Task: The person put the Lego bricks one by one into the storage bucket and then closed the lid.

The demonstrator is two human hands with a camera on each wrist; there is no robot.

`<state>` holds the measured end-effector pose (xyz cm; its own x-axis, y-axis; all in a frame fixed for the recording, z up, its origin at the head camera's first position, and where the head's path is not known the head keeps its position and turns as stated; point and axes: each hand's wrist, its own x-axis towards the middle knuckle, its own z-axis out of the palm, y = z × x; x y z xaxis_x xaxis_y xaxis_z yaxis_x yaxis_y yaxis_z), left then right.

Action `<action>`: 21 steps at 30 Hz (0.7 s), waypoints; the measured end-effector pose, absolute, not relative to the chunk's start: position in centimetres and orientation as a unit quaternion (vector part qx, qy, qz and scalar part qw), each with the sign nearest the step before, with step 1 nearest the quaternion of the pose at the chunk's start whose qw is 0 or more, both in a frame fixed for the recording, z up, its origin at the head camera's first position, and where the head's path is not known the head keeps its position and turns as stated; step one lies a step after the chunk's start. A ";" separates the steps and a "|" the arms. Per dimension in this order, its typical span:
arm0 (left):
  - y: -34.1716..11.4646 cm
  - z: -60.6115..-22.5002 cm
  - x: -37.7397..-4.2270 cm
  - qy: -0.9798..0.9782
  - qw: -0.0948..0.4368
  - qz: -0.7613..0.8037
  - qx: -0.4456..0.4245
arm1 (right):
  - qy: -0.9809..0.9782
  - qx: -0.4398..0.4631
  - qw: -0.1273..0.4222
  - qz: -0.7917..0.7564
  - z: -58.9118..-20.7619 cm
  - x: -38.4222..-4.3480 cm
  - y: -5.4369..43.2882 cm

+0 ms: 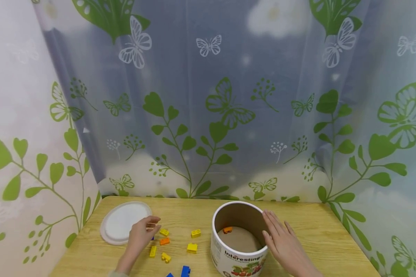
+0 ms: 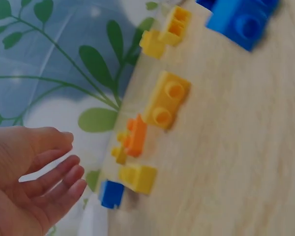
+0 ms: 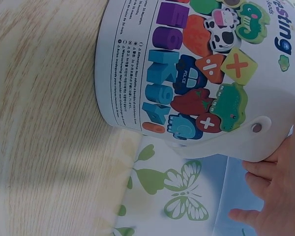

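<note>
My left hand [image 1: 142, 232] hovers beside loose toy bricks on the table, fingers relaxed and nothing between them. Near its fingertips lie a yellow brick [image 1: 164, 232], an orange brick [image 1: 164, 241] and a mostly hidden blue brick [image 2: 111, 194]. My right hand [image 1: 282, 242] rests with extended fingers against the rim and side of a round white bucket [image 1: 218, 248]. One orange brick [image 1: 227, 229] lies on the bucket's floor. More yellow bricks [image 1: 192, 248] are spread between the left hand and the bucket.
A round white lid [image 1: 119, 219] lies flat at the table's back left, partly behind my left hand. Blue bricks [image 1: 185, 271] sit at the near edge of the head view. Behind the wooden table [image 1: 180, 209] hangs a leaf-and-butterfly curtain [image 1: 201, 115].
</note>
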<state>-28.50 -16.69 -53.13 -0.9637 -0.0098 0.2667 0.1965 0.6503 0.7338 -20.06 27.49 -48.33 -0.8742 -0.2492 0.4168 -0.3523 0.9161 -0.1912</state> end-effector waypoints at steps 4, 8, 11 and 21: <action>-17.4 -53.8 -28.4 -0.922 0.119 -0.367 -0.032 | -0.958 0.159 0.199 0.130 -48.2 -20.1 27.5; -18.0 -54.1 -28.3 -0.933 0.102 -0.346 -0.003 | -0.956 0.163 0.206 0.128 -48.1 -20.1 27.5; -18.1 -54.2 -28.3 -0.934 0.096 -0.344 0.004 | -0.955 0.164 0.212 0.126 -48.1 -20.1 27.5; -17.9 -54.6 -28.5 -0.939 0.077 -0.334 0.026 | -0.953 0.168 0.225 0.117 -48.3 -20.1 27.5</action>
